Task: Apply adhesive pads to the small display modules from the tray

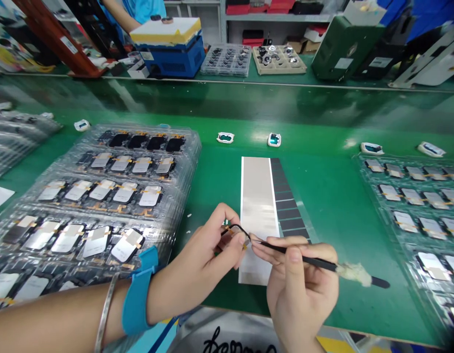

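My left hand pinches a small watch-screen module with a black rim between thumb and fingers. Much of that piece is hidden by the fingers. In my right hand is a pair of black tweezers, with pale material wrapped near its back end. Its tips point left and meet the module's edge; whether they grip anything there is too small to tell. Under both hands lies a long pale backing strip, beside a row of dark rectangular stickers on clear film.
Stacked clear trays of similar modules stand at left, and another tray at right. Small white-framed parts sit along the back. A raised shelf carries a blue machine and part trays. Behind it, a person's arm shows.
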`<action>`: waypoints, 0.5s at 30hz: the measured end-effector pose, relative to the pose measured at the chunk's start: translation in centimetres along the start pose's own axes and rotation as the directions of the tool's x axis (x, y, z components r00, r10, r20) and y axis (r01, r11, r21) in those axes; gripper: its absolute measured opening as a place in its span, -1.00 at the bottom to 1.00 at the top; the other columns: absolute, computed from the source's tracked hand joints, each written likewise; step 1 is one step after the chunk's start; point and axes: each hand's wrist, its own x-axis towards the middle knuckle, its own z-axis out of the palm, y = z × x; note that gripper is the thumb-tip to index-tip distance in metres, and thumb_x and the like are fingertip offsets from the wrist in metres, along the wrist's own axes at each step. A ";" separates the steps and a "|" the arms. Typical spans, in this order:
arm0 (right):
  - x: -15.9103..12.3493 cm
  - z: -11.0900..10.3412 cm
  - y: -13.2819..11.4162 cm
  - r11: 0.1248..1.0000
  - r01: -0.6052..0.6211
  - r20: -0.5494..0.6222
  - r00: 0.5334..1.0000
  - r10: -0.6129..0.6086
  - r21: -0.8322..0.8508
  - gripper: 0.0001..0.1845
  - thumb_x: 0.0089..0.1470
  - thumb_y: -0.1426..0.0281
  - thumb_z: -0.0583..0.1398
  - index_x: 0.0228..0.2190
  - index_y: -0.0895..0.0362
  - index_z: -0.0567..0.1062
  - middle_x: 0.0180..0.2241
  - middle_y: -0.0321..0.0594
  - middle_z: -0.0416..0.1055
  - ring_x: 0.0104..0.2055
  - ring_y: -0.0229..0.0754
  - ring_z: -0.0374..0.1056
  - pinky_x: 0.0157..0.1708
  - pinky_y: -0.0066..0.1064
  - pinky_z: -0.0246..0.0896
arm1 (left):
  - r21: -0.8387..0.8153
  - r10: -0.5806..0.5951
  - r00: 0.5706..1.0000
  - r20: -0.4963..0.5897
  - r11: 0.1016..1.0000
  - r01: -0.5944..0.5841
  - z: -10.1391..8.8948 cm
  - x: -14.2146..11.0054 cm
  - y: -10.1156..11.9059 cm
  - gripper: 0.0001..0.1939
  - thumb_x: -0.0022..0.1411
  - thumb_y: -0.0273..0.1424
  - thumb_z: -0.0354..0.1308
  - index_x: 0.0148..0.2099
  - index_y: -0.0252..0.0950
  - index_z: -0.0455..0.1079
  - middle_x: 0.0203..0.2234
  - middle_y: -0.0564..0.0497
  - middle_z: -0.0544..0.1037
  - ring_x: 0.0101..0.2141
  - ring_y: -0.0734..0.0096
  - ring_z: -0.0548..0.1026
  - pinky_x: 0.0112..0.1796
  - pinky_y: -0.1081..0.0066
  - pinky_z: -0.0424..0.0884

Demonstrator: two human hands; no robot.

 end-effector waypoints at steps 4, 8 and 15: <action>1.1 -1.1 -1.4 0.993 -0.104 0.017 0.994 0.105 -0.046 -0.92 0.28 0.47 0.19 -0.28 0.07 0.38 -0.31 -0.26 0.59 -0.35 -0.08 0.63 -0.40 -0.29 0.64 | 0.068 -0.008 1.000 0.021 0.998 0.007 0.0 0.5 -0.1 -0.87 0.43 -0.34 0.01 -0.15 -0.15 0.07 -0.54 0.25 0.25 -0.51 0.50 0.18 -0.48 0.48 0.17; 4.1 -2.1 -2.8 0.978 -0.109 0.022 0.993 0.114 -0.176 -0.83 0.17 0.36 0.31 -0.32 0.09 0.39 -0.34 -0.20 0.61 -0.33 0.01 0.63 -0.36 -0.22 0.65 | 0.201 0.018 0.999 0.050 0.979 -0.028 0.3 -0.5 1.4 -0.92 0.45 -0.37 -0.10 -0.18 -0.15 0.07 -0.52 0.19 0.33 -0.50 0.44 0.29 -0.44 0.42 0.26; 9.3 -2.4 -0.8 0.935 -0.160 0.067 0.979 0.190 -0.317 -0.61 -0.05 0.15 0.45 -0.39 0.14 0.46 -0.42 -0.19 0.61 -0.37 -0.07 0.63 -0.30 -0.39 0.61 | 0.627 0.316 0.933 -0.173 0.766 -0.143 -4.3 -4.5 7.7 -0.88 0.38 -0.34 0.04 -0.20 -0.11 0.41 -0.43 0.07 0.59 -0.50 0.35 0.49 -0.53 0.41 0.33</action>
